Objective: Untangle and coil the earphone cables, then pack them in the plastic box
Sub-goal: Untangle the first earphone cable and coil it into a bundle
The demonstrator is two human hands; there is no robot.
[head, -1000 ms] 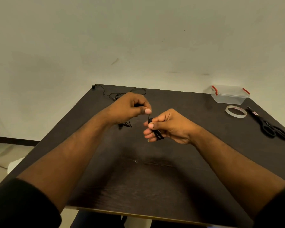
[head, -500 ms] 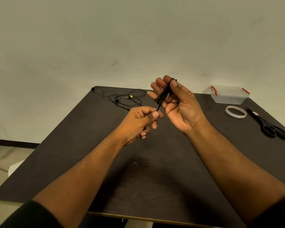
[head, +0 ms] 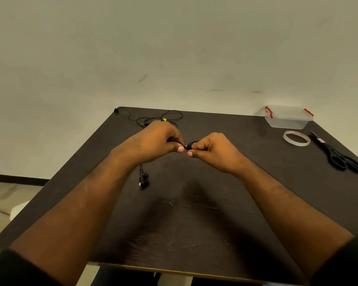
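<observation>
At the centre of the frame, the left hand (head: 157, 141) and right hand (head: 211, 149) both pinch the black earphone cable (head: 189, 145), its earbuds (head: 144, 179) hanging below the left wrist. The closed plastic box (head: 287, 118) at upper right looks empty, and the red print on the tape roll (head: 297, 137) beside it is too blurred to read. A second cable (head: 163, 118) lies loose at the table's (head: 194, 223) far edge.

Plastic box (head: 287, 120) far right on table (head: 215, 234) — tape roll (head: 296, 138), scissors (head: 337, 155) seemingly nearer.
</observation>
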